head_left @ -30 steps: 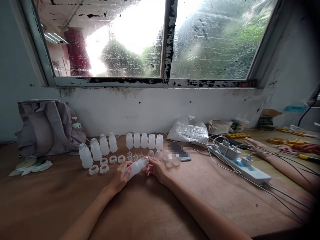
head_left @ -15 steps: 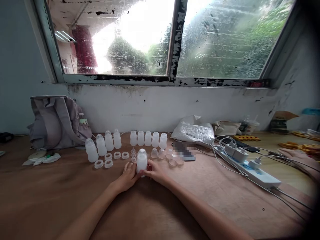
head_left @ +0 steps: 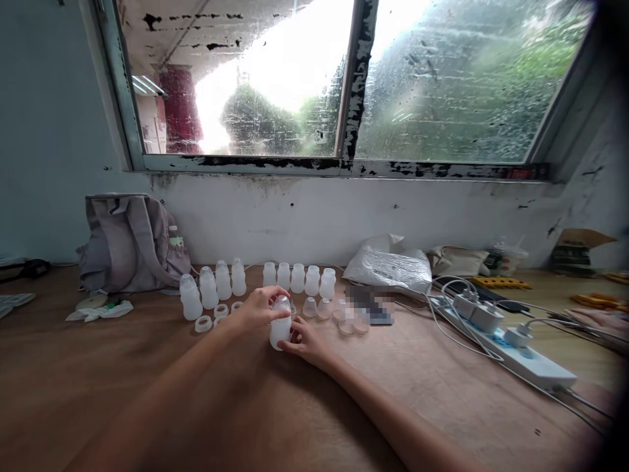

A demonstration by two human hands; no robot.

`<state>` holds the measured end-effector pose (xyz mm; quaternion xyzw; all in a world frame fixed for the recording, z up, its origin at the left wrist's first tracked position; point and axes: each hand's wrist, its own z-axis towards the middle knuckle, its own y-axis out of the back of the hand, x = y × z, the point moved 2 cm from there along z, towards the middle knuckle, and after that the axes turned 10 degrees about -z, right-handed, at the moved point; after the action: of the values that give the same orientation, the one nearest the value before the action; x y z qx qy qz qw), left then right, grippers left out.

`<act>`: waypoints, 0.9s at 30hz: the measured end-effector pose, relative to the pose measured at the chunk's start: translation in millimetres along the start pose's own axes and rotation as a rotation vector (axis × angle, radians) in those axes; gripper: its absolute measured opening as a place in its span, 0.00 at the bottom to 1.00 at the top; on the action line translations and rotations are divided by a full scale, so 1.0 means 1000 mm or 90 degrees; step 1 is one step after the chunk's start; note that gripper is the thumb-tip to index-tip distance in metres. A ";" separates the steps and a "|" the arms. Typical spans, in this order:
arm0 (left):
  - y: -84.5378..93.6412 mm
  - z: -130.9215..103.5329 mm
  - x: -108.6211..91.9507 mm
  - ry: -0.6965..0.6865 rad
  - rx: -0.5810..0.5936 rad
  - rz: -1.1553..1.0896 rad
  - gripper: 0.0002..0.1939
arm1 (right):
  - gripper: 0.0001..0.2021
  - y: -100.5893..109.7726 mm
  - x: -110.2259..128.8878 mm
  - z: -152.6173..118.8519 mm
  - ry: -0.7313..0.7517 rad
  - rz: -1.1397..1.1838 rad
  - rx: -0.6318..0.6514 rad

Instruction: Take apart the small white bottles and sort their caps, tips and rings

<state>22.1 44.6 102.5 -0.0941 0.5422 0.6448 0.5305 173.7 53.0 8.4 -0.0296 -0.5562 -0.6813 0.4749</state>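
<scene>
A frosted white bottle (head_left: pixel 280 332) stands upright on the brown table, with a clear cap on top. My left hand (head_left: pixel 260 307) grips the cap from above, fingers bent round it. Around the bottle's lower right side are the fingers of my right hand (head_left: pixel 305 341). Capped bottles (head_left: pixel 208 288) stand in a slanting row at the left, with white rings (head_left: pixel 203 324) in front, partly behind my left arm. Several open bottles (head_left: pixel 297 278) line up behind my hands. Clear domed caps (head_left: pixel 309 307) and flat discs (head_left: pixel 346 326) lie to the right.
A grey backpack (head_left: pixel 128 242) leans on the wall at the left, near a white cloth (head_left: pixel 101 311). At the right are a silver bag (head_left: pixel 388 265), a partly blurred phone (head_left: pixel 379 314) and a power strip (head_left: pixel 535 367) with cables. Another person's hand (head_left: pixel 597 319) is at the far right.
My left hand has risen from the bottle's lower left side to its cap. My right hand remains at the bottle's side. The view has shifted, moving the scene slightly right.
</scene>
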 end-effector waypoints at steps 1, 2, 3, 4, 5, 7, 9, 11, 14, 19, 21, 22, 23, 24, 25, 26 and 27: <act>0.006 0.007 -0.002 0.000 0.015 0.031 0.18 | 0.15 0.000 -0.001 0.000 -0.004 0.012 -0.003; 0.015 0.014 -0.003 -0.001 0.011 0.056 0.18 | 0.16 0.000 -0.002 0.000 -0.011 0.024 -0.011; 0.024 0.021 -0.004 -0.004 -0.004 0.082 0.18 | 0.17 0.000 -0.003 0.000 -0.021 0.033 -0.023; 0.036 0.029 -0.003 -0.008 -0.031 0.115 0.19 | 0.18 0.000 -0.004 0.000 -0.032 0.037 -0.037; 0.047 0.037 -0.001 -0.008 -0.061 0.156 0.20 | 0.17 0.000 -0.005 0.001 -0.042 0.036 -0.050; 0.069 0.053 0.007 0.040 -0.076 0.250 0.21 | 0.14 0.000 -0.006 0.001 -0.053 0.022 -0.062; 0.085 0.068 0.019 0.092 -0.086 0.334 0.22 | 0.12 0.000 -0.006 0.001 -0.052 0.010 -0.062; 0.093 0.080 0.035 0.136 -0.107 0.395 0.22 | 0.11 -0.001 -0.006 0.000 -0.055 0.006 -0.063; 0.092 0.090 0.061 0.189 -0.108 0.468 0.21 | 0.11 -0.001 -0.005 0.000 -0.064 0.005 -0.070; 0.077 0.099 0.091 0.210 -0.108 0.522 0.18 | 0.10 -0.003 -0.006 0.001 -0.054 0.005 -0.078; 0.072 0.103 0.099 0.208 -0.106 0.534 0.17 | 0.09 -0.004 -0.008 0.001 -0.055 0.005 -0.081; 0.071 0.105 0.102 0.207 -0.107 0.539 0.17 | 0.09 -0.004 -0.009 0.002 -0.055 0.005 -0.082; 0.070 0.107 0.105 0.206 -0.106 0.542 0.17 | 0.09 -0.005 -0.010 0.002 -0.056 0.004 -0.083; 0.070 0.108 0.106 0.205 -0.104 0.544 0.17 | 0.09 -0.005 -0.011 0.002 -0.057 0.002 -0.084; 0.069 0.108 0.107 0.204 -0.102 0.544 0.17 | 0.09 -0.005 -0.011 0.002 -0.059 0.000 -0.085; 0.070 0.108 0.108 0.203 -0.098 0.542 0.17 | 0.09 -0.005 -0.012 0.002 -0.062 -0.002 -0.086; 0.070 0.108 0.108 0.203 -0.093 0.539 0.17 | 0.09 -0.005 -0.012 0.003 -0.066 -0.005 -0.087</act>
<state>-29.7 204.2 111.6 0.0005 0.5608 0.8188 0.1225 175.6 62.2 -1.4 -0.0944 -0.5325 -0.7170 0.4398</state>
